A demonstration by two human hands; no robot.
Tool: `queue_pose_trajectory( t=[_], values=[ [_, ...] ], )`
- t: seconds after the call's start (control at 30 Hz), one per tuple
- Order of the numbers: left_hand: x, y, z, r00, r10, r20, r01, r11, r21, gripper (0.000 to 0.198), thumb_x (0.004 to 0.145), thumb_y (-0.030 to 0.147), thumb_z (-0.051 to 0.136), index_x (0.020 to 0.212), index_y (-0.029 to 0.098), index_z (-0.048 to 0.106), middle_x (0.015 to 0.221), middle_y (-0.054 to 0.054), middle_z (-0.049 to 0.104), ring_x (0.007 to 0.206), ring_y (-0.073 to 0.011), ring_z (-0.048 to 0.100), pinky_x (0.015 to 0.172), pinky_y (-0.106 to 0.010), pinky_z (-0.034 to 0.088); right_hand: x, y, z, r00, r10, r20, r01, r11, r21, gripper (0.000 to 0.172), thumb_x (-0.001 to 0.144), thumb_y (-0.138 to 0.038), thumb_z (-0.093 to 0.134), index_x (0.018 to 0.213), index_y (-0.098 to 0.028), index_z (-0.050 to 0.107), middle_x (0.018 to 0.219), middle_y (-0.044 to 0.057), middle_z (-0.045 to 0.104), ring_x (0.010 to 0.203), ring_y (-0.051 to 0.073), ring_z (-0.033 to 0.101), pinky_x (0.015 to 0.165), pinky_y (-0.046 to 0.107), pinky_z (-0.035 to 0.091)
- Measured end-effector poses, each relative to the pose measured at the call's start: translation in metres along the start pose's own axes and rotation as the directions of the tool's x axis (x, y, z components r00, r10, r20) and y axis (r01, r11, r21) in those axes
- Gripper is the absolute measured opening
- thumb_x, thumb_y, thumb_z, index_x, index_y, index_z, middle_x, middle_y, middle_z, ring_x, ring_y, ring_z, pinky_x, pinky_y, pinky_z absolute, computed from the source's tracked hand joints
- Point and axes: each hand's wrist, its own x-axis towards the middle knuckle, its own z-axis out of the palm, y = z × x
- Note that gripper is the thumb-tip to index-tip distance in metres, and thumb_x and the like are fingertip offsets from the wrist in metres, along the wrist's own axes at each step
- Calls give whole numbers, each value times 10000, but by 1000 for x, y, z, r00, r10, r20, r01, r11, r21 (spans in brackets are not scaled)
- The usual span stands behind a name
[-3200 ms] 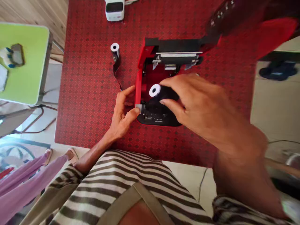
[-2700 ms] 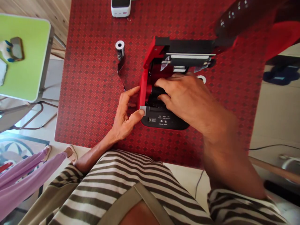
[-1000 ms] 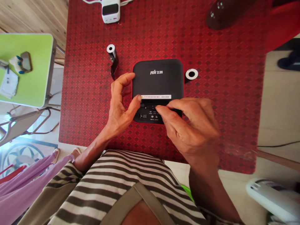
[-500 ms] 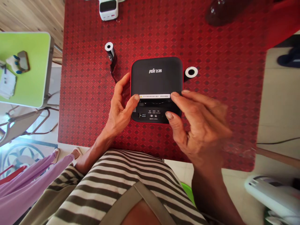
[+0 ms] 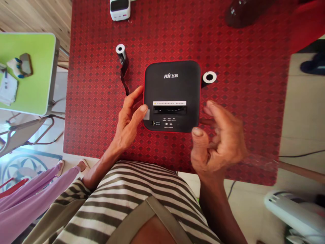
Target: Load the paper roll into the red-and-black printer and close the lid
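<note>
A black receipt printer [image 5: 172, 88] with a red base sits shut on the red patterned tablecloth [image 5: 228, 101]. My left hand [image 5: 129, 122] rests against its left side, thumb on the front left corner, fingers apart. My right hand [image 5: 215, 142] hovers just off the printer's front right corner, fingers loosely curled and blurred, holding nothing that I can see. A paper roll [image 5: 209, 77] lies right of the printer. Another roll [image 5: 121, 54] with a dark loose strip lies to the left.
A small white device [image 5: 120, 8] stands at the table's far edge. A dark object [image 5: 243, 12] lies at the far right. A green side table [image 5: 27, 74] with small items is at the left. A person in purple [image 5: 27, 196] is at lower left. A white appliance [image 5: 291, 210] is at lower right.
The printer's lid was open with my right hand setting a roll inside; it is now shut. My right hand has since drawn back from the front panel toward me and to the right.
</note>
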Motion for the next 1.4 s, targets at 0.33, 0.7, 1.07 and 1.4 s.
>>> queue_pose_trajectory(
  t=[0.33, 0.7, 1.07, 1.4],
  values=[
    [-5, 4, -8, 995, -67, 71, 66, 998, 7, 751, 1160, 685, 897, 1843, 462, 679, 1877, -90, 782, 1680, -480, 808, 1307, -715, 750, -36, -1, 23, 976, 195, -95, -186, 978, 94, 619, 1262, -478, 663, 1882, -478, 653, 1395, 122, 975, 1107, 408, 983, 900, 586, 818],
    [-3, 1, 1, 994, -108, -7, 108, 994, -6, 722, 1100, 764, 900, 1749, 494, 732, 1755, -7, 847, 1505, -436, 850, 1181, -639, 760, -38, 5, 23, 975, 200, -97, -189, 976, 110, 583, 1230, -508, 749, 1783, -322, 753, 1401, 173, 976, 1075, 382, 991, 893, 530, 842],
    [0, -6, 5, 998, -50, -39, 47, 996, -71, 675, 1110, 634, 947, 1713, 398, 756, 1607, -61, 897, 1426, -373, 877, 1179, -523, 742, -37, 11, 24, 960, 259, -103, -239, 955, 177, 553, 1226, -614, 756, 1722, -370, 777, 1367, 114, 966, 1017, 347, 968, 897, 542, 821],
    [-4, -17, 0, 997, 78, 20, -78, 997, 13, 717, 1195, 716, 845, 1832, 436, 670, 1777, -85, 824, 1517, -396, 858, 1238, -569, 731, -16, 11, 8, 972, 199, -128, -178, 971, 157, 438, 1221, -551, 778, 1637, -442, 863, 1367, 109, 996, 1104, 425, 995, 929, 621, 812]
  ],
)
